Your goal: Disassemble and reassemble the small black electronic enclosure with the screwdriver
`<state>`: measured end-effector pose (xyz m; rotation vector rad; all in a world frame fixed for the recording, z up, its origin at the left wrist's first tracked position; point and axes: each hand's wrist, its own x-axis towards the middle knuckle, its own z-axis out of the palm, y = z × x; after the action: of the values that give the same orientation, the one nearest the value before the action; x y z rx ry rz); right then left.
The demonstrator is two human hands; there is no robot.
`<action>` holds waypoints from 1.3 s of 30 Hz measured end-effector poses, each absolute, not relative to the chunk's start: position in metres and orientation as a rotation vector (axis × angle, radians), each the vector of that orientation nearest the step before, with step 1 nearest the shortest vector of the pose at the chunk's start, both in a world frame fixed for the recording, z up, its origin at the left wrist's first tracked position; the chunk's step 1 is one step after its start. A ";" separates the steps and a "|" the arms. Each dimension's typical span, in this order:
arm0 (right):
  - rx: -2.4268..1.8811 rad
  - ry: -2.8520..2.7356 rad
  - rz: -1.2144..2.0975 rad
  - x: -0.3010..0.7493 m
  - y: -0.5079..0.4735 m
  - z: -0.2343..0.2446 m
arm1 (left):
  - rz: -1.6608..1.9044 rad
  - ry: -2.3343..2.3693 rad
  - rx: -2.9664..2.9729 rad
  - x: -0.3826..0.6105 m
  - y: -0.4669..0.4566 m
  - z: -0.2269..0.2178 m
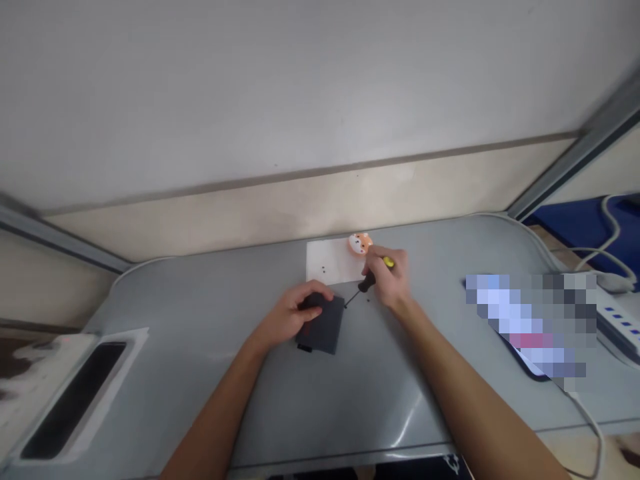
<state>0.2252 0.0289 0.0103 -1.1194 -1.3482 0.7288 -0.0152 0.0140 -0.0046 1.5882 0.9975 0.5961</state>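
In the head view my left hand [295, 310] is closed around the left side of a flat dark grey, box-like device [327, 327] on the table. My right hand [389, 275] grips a screwdriver [369, 281] with a black and yellow handle. The shaft slants down to the left, and its tip is by a small dark screw [345, 307] at the device's right edge. Another tiny dark piece [369, 300] lies on the table below the handle. Behind the device is a white sheet of paper [333, 257] with several small dark specks on it.
An orange and white animal-faced item [359, 243] sits at the paper's right corner. On the right are a phone-like device with a blurred screen [525, 333], a power strip [620, 327] and cables. A black slab [75, 400] lies on the left. A wall panel [280, 207] borders the grey table [200, 293].
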 end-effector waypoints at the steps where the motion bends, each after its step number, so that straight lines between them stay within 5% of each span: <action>1: -1.119 -1.367 0.722 0.225 0.029 0.010 | 0.591 1.010 1.589 -0.014 0.012 -0.005; 15: -1.245 -1.332 0.554 0.265 0.034 0.029 | 0.658 1.092 1.943 0.010 -0.011 0.005; 39: -1.107 -0.861 0.787 0.227 0.039 0.015 | 0.823 1.473 1.907 0.009 0.001 -0.010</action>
<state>0.2274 0.0389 0.0155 -1.1074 -0.8608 0.7874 0.0095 0.0013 -0.0103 1.9073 1.4734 0.8234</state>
